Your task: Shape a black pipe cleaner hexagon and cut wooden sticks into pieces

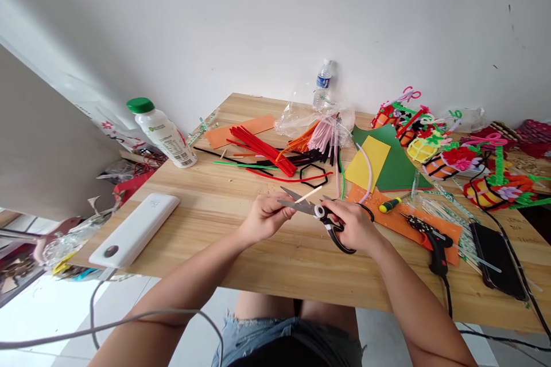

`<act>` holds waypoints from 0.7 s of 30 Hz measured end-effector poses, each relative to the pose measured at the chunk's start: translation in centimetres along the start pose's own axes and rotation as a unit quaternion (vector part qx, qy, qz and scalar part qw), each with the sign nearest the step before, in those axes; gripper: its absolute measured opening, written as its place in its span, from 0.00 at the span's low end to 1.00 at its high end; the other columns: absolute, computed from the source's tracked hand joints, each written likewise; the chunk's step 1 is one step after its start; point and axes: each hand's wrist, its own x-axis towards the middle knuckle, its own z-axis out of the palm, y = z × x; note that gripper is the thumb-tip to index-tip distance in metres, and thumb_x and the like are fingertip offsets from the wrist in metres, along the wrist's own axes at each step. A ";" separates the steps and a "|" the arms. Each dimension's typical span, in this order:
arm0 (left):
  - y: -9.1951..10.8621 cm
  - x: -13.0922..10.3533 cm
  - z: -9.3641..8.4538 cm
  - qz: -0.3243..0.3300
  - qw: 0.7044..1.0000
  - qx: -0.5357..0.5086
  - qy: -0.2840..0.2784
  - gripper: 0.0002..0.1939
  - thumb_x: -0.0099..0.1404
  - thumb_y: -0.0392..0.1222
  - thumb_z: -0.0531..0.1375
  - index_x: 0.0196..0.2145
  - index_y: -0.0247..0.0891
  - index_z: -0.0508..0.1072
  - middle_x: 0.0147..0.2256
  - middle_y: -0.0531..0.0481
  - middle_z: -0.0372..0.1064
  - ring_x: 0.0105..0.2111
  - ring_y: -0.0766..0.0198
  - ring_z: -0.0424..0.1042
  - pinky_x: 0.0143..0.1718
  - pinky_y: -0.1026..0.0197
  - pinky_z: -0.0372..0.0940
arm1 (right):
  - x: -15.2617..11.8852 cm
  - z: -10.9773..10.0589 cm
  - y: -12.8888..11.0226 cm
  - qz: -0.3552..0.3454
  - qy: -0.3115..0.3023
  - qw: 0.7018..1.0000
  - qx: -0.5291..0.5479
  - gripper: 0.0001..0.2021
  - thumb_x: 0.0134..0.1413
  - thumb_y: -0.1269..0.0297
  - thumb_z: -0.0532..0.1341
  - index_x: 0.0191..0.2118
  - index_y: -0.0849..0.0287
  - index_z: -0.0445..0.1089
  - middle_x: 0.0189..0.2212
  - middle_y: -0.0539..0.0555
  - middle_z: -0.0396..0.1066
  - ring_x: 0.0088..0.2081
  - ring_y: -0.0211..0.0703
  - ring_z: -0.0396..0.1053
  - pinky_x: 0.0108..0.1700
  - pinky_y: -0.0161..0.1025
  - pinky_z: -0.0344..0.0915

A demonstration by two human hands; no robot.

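Note:
My left hand (264,219) is closed in a pinch on a short pale wooden stick (310,193), whose free end points up to the right. Black-handled scissors (336,235) are gripped by my right hand (356,223), with fingers at the handle loops. Their grey blades are spread apart and reach left to my left fingertips, with the stick crossing them. Whether a blade touches the stick, I cannot tell. Behind my hands lie a red bundle of pipe cleaners (262,149) and loose black, green and red ones.
On the right are a glue gun (437,249), a phone (499,258), a yellow-handled screwdriver (390,205) and several fuzzy flower baskets (456,161). Yellow card (368,163) lies beyond. A white power bank (135,229) and a green-capped bottle (166,136) stand left.

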 end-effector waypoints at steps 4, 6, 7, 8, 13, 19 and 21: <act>-0.5 -0.1 -0.4 -0.131 0.977 -0.158 -0.061 0.15 0.60 0.48 0.62 0.24 0.32 0.74 0.17 0.53 0.59 0.15 0.73 0.54 0.15 0.68 0.50 | -0.2 0.0 0.4 0.005 -0.014 1.000 0.020 0.20 0.48 0.74 0.58 0.49 0.58 0.66 0.33 0.55 0.71 0.30 0.40 0.67 0.33 0.36 0.64; -0.9 -0.2 -0.7 -0.191 0.947 -0.244 -0.085 0.15 0.58 0.49 0.64 0.27 0.31 0.76 0.15 0.54 0.58 0.14 0.74 0.52 0.13 0.69 0.46 | -0.2 0.0 0.4 0.003 -0.022 0.999 0.029 0.20 0.47 0.74 0.58 0.50 0.58 0.66 0.33 0.55 0.71 0.28 0.39 0.66 0.33 0.35 0.64; -1.0 -0.2 -0.8 -0.214 0.931 -0.280 -0.096 0.15 0.56 0.49 0.65 0.29 0.31 0.76 0.15 0.55 0.58 0.14 0.74 0.52 0.13 0.70 0.45 | -0.2 0.0 0.4 0.001 -0.025 0.999 0.033 0.21 0.47 0.74 0.59 0.50 0.58 0.66 0.32 0.54 0.71 0.28 0.39 0.65 0.32 0.35 0.64; -1.2 -0.3 -0.9 -0.235 0.913 -0.314 -0.109 0.15 0.55 0.48 0.65 0.30 0.30 0.77 0.14 0.55 0.58 0.13 0.75 0.51 0.12 0.70 0.43 | -0.2 -0.1 0.4 -0.002 -0.028 0.999 0.037 0.21 0.47 0.74 0.59 0.50 0.59 0.66 0.31 0.54 0.70 0.27 0.38 0.65 0.31 0.35 0.63; -1.2 -0.2 -0.9 -0.311 0.827 -0.438 -0.164 0.14 0.53 0.47 0.67 0.27 0.29 0.76 0.12 0.55 0.57 0.10 0.77 0.45 0.10 0.72 0.38 | -0.1 -0.2 0.3 0.004 -0.035 0.997 0.068 0.22 0.46 0.74 0.59 0.51 0.58 0.66 0.30 0.53 0.70 0.25 0.37 0.64 0.28 0.34 0.63; -1.1 0.0 0.2 -0.224 0.889 -0.398 -0.038 0.11 0.52 0.40 0.68 0.28 0.31 0.73 0.18 0.54 0.63 0.11 0.78 0.51 0.11 0.73 0.44 | -0.2 -0.5 0.3 0.015 -0.023 0.998 0.063 0.20 0.48 0.73 0.58 0.49 0.57 0.68 0.35 0.56 0.73 0.29 0.39 0.68 0.31 0.34 0.66; -1.0 0.1 0.4 -0.192 0.906 -0.378 0.000 0.11 0.51 0.38 0.69 0.27 0.31 0.71 0.19 0.54 0.64 0.12 0.78 0.53 0.12 0.73 0.46 | -0.3 -0.4 0.5 0.019 -0.022 0.998 0.059 0.20 0.49 0.73 0.58 0.50 0.56 0.67 0.36 0.55 0.73 0.30 0.40 0.69 0.31 0.34 0.66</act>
